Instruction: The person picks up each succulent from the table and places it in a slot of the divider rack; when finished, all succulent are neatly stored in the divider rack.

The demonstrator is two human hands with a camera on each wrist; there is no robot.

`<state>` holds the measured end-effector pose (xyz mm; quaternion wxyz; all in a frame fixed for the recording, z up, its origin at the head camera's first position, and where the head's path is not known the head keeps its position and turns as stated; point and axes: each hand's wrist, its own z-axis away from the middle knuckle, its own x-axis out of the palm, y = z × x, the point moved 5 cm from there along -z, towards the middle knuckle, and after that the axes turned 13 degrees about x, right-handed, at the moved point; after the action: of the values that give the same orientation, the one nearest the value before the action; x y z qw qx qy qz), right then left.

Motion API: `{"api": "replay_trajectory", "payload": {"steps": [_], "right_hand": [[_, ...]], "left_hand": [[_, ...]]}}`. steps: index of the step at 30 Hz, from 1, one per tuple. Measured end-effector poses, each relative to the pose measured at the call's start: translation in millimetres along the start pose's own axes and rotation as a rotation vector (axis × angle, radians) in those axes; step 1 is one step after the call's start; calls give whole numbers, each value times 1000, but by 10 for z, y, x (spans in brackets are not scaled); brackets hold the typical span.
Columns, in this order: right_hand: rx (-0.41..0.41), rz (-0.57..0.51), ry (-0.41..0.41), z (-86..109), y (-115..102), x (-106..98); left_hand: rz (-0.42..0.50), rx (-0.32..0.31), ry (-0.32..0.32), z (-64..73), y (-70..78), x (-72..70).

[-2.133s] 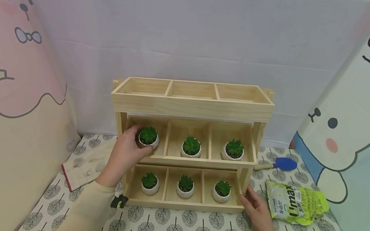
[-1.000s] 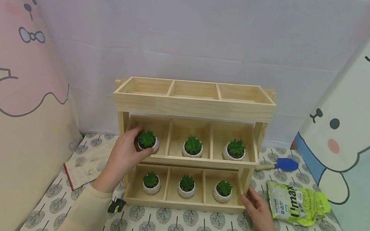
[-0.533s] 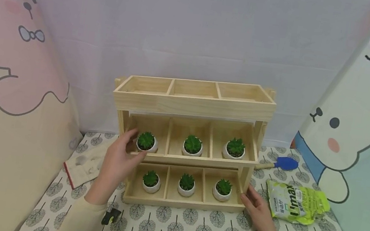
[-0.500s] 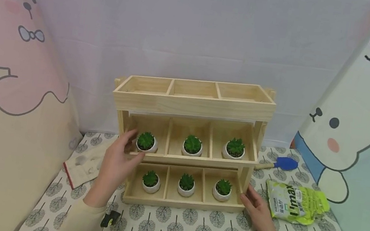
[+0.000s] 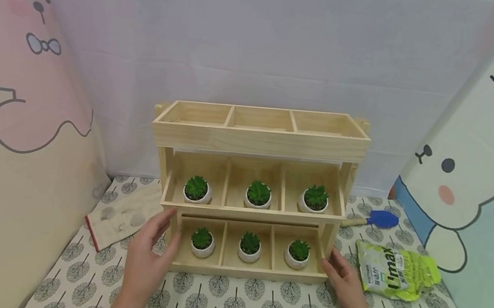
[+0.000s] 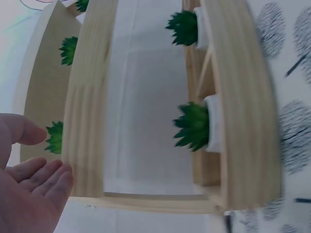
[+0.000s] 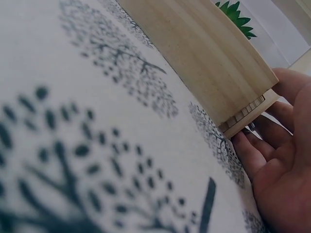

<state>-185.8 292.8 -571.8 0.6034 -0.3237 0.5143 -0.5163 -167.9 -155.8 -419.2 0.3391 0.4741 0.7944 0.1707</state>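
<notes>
A three-tier wooden plant stand (image 5: 260,142) stands on the patterned cloth. Its middle tier holds three small succulents in white pots: a left one (image 5: 197,189), a centre one (image 5: 258,195) and a right one (image 5: 313,199). Three more, including a lower-left succulent (image 5: 202,243), sit in the bottom tier, one per compartment. My left hand (image 5: 146,260) is in front of the stand's lower left end, fingers spread and holding nothing. At the lower right corner, my right hand (image 5: 346,287) grips the bottom tier's end, thumb at its edge and fingers against its outer side.
The top tier's three compartments (image 5: 261,119) hold nothing visible. Pale gloves (image 5: 121,218) lie left of the stand. A blue shovel (image 5: 381,219) and a green-and-white bag (image 5: 395,272) lie to the right. A white curtain (image 5: 262,36) hangs behind.
My left hand has let go of the middle tier's left succulent pot and moved down towards me, past the tier's front edge. The pot stays in its compartment. My right hand has not moved.
</notes>
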Motion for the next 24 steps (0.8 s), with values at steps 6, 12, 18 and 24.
{"api": "replay_trajectory", "payload": {"steps": [6,12,18,24], "right_hand": [[-20,9,16,-1,17,-12],[-82,96,31,35,-46,-16],[-167,275,36,107,-213,-31],[-151,546,57,277,-361,-193]], "left_hand": [[-44,-112,-90,307,-134,61],[-223,-78,-233,492,-299,32],[-326,-107,-405,572,-567,-104],[-358,-81,-518,526,-760,-283]]}}
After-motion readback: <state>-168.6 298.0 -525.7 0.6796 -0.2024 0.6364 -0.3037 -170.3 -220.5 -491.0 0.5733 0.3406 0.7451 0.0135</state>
